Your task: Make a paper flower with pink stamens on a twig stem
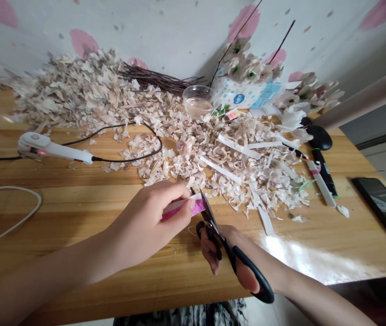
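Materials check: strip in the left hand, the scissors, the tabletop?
Strip: likely thin paper or card, matte pink and white, with a soft, papery look; thin plastic not ruled out.
Scissors: steel-looking blades with a grey sheen, glossy black plastic-looking handles.
Tabletop: wood, with visible straight grain; the glare near the front edge suggests varnish.
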The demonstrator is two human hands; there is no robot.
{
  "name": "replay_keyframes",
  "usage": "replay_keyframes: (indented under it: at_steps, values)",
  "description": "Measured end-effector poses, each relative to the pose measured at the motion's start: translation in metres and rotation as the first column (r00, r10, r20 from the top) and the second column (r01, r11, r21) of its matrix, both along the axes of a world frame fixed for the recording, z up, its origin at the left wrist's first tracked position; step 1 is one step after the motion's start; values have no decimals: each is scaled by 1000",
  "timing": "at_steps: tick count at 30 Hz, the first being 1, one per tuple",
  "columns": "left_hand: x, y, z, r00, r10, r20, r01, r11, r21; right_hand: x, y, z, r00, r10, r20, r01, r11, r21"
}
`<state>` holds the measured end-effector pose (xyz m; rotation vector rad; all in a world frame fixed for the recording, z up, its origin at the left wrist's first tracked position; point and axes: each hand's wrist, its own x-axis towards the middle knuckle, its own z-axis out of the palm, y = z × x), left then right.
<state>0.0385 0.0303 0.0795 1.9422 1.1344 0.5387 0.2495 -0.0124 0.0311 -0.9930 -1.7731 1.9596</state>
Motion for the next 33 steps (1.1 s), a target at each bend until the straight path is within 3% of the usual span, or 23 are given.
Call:
replay_keyframes:
  at_steps: [11, 17, 24, 33]
  values:
    - [0, 2, 3, 1000, -1, 17, 2, 999, -36, 2, -3, -6, 999, -51, -3, 51, 998, 29]
    - [-1, 1, 3, 1000, -1, 9, 1, 998, -55, 1, 0, 0, 998, -36, 54, 33, 998, 60]
    - [-3, 0, 2, 1000, -3, -13, 3, 1000, -17, 1, 0, 2, 999, -13, 33, 12, 1000, 28]
    - [-2, -2, 2, 999, -6, -43, 9, 997, 71, -1, 1, 2, 998, 1, 61, -6, 996, 83]
